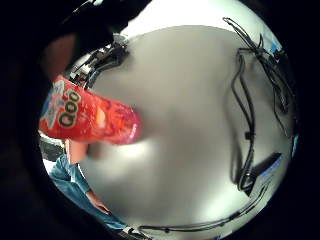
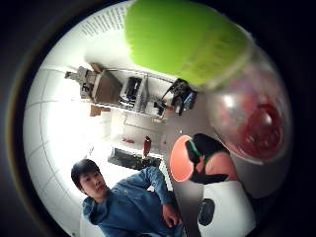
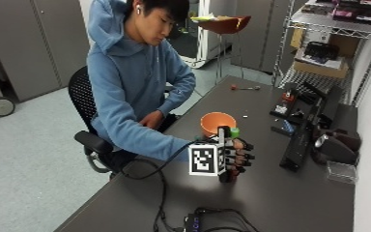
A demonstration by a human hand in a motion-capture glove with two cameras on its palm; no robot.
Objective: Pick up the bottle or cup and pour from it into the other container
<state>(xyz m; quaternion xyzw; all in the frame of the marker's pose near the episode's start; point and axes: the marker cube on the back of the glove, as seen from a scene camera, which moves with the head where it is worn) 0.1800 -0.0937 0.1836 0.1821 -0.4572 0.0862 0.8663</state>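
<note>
My gloved right hand (image 3: 237, 157) grips a bottle upright over the dark table (image 3: 282, 203), fingers curled round its body. The bottle has a red printed label (image 1: 90, 117) and a green cap (image 3: 235, 131), which sticks up above the hand. Close to the palm, the cap (image 2: 182, 39) and the clear neck with red liquid (image 2: 252, 123) fill much of the thumb side view. An orange bowl (image 3: 217, 123) stands on the table just behind the hand, towards the person. The hand hides the bottle's base, so I cannot tell if it touches the table.
Black cables and a black box (image 3: 214, 223) lie near the table's front edge. Black devices (image 3: 301, 140) and a clear case (image 3: 341, 170) line the wall side, below a wire shelf (image 3: 330, 46). The person's bare hand (image 3: 152, 118) rests at their lap.
</note>
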